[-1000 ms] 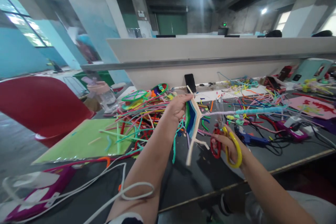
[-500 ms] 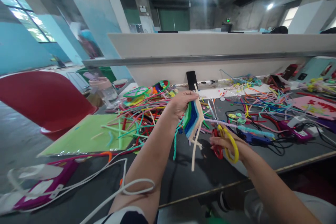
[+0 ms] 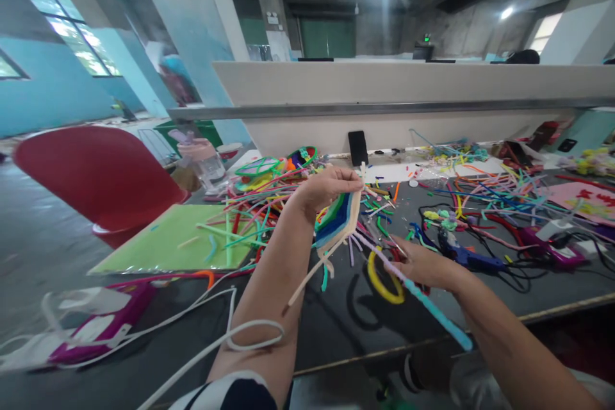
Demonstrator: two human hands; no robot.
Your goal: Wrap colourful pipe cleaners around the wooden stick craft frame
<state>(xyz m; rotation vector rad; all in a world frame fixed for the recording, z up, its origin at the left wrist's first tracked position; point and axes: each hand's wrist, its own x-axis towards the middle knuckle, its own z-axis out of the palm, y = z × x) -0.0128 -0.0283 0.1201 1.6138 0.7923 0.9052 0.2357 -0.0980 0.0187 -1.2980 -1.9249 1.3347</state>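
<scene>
My left hand [image 3: 331,191] pinches the top edge of a woven pipe-cleaner piece [image 3: 339,221], banded green, blue and cream and held above the table. Loose cream and purple ends stick out of its lower side. One long pipe cleaner [image 3: 416,291], purple turning to light blue, runs from the piece past my right hand. My right hand [image 3: 423,262] is closed around scissors whose yellow handle loop [image 3: 379,291] shows beside the fingers; the red loop is hidden. Whether the right fingers also touch the long pipe cleaner I cannot tell.
Piles of coloured pipe cleaners [image 3: 494,189] cover the dark table. Around them are a green sheet [image 3: 168,240], a blue glue gun [image 3: 473,259] with cables, purple power strips [image 3: 548,250], a phone [image 3: 358,148], a water bottle [image 3: 204,163] and a red chair [image 3: 96,173].
The woven piece has tilted, its loose ends swinging toward lower left. The scissors have turned, their yellow loop now left of my right hand. The purple-blue pipe cleaner now slants down to the right.
</scene>
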